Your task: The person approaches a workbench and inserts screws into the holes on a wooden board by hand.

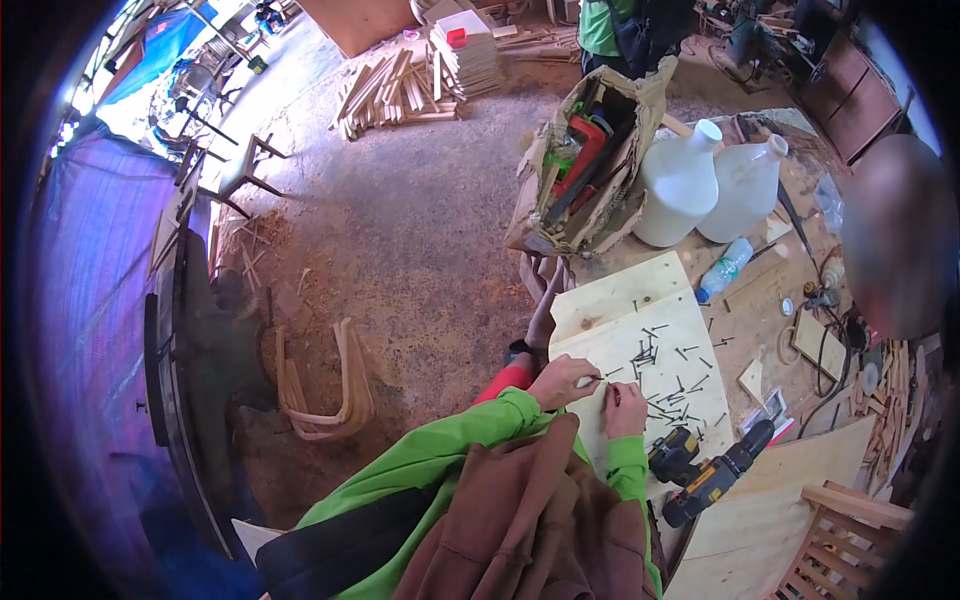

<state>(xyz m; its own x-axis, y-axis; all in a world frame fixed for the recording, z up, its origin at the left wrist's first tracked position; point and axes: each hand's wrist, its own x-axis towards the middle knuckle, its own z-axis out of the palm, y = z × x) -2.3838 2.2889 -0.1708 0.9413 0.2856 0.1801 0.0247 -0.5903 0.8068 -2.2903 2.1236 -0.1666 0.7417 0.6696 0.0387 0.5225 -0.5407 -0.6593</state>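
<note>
My left hand (565, 383) is closed at the near-left edge of a pale wooden board (600, 308), its fingertips pinched on something small and dark that I cannot make out. Close to its right, my right hand (626, 410) has its fingers curled together; what it holds, if anything, is too small to name. Many dark screws (645, 352) lie scattered over the board beyond both hands. A yellow and black cordless drill (715, 478) rests on its side to the right of my right forearm.
Behind the board stand a torn cardboard box (537, 205) of tools, two white jugs (672, 190) and a plastic bottle (727, 268). A slatted wooden piece (835, 545) is at the near right. Another person (603, 30) stands beyond the box. Wood strips (400, 92) lie on the floor.
</note>
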